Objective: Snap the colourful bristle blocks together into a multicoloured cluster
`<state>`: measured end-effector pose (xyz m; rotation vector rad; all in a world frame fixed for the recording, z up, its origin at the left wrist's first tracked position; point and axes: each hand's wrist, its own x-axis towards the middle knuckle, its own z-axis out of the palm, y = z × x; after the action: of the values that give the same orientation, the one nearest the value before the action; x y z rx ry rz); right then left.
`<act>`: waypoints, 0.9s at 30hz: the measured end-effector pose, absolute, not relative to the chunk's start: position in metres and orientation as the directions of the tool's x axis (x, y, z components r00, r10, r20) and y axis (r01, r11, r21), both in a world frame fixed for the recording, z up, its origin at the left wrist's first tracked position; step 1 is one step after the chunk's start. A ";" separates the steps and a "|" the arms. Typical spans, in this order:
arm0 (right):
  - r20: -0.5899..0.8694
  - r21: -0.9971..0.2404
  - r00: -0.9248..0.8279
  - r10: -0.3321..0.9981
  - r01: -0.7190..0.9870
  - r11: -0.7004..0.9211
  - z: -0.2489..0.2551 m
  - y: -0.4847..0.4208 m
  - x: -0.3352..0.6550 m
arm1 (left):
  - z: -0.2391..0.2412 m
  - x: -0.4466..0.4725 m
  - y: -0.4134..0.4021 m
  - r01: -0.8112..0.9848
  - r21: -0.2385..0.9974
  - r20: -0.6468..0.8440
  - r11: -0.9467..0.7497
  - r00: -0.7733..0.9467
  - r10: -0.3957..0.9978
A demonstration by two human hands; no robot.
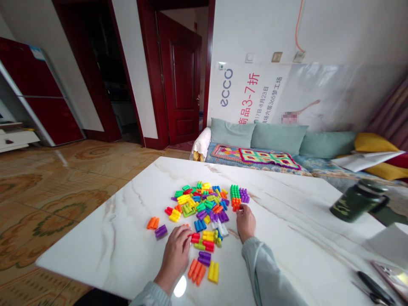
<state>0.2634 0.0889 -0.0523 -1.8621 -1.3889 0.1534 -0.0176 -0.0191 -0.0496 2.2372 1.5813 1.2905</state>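
Colourful plastic building blocks, each made of joined round-ended tubes, lie in a loose pile point(208, 204) on the white marbled table. My right hand point(246, 223) pinches an orange block point(236, 203) at the pile's right side. This block stands against a green group point(234, 191) and a purple group point(244, 195), lined up together. My left hand point(177, 250) is at the near left of the pile, fingers bent together beside a red block point(195, 238). What its fingertips hold, if anything, is hidden. Nearer me lie a purple block point(204, 258), an orange block point(196, 272) and a yellow block point(213, 272).
The table point(127, 238) has a pointed left corner. A dark green flask point(357, 200) lies tilted in view at the right. A phone point(390, 276) and a black-handled tool point(376, 287) rest at the near right. A sofa with cushions point(279, 137) stands behind.
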 end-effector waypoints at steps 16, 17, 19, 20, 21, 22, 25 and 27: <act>0.472 -0.332 0.032 0.881 0.932 0.144 -0.007 0.101 0.243 | -0.047 -0.014 -0.021 0.709 0.541 0.572 -0.453 0.085 0.816; 0.421 -0.290 -0.005 0.907 0.947 0.140 0.002 0.111 0.238 | -0.046 -0.013 -0.021 0.707 0.545 0.570 -0.451 0.083 0.817; 0.337 -0.238 -0.028 0.941 0.965 0.114 0.018 0.133 0.227 | -0.045 -0.013 -0.021 0.705 0.553 0.566 -0.444 0.073 0.821; 0.288 -0.211 -0.022 0.957 0.974 0.086 0.023 0.143 0.222 | -0.045 -0.013 -0.021 0.703 0.557 0.564 -0.442 0.070 0.823; 0.241 -0.181 -0.009 0.971 0.982 0.054 0.025 0.153 0.218 | -0.045 -0.013 -0.021 0.701 0.561 0.561 -0.440 0.068 0.825; 0.196 -0.151 0.009 0.981 0.988 0.021 0.027 0.161 0.213 | -0.045 -0.013 -0.021 0.698 0.567 0.558 -0.438 0.066 0.827; 0.108 -0.073 0.051 0.993 0.996 -0.043 0.024 0.174 0.202 | -0.044 -0.013 -0.021 0.686 0.591 0.536 -0.425 0.060 0.842; 0.092 -0.043 0.051 0.994 0.998 -0.047 0.021 0.176 0.196 | -0.044 -0.013 -0.022 0.679 0.605 0.519 -0.416 0.060 0.853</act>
<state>0.1957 0.1757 0.0207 -2.2066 -2.1000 -0.0566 -0.0130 -0.0216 -0.0440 2.1320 1.5697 1.2815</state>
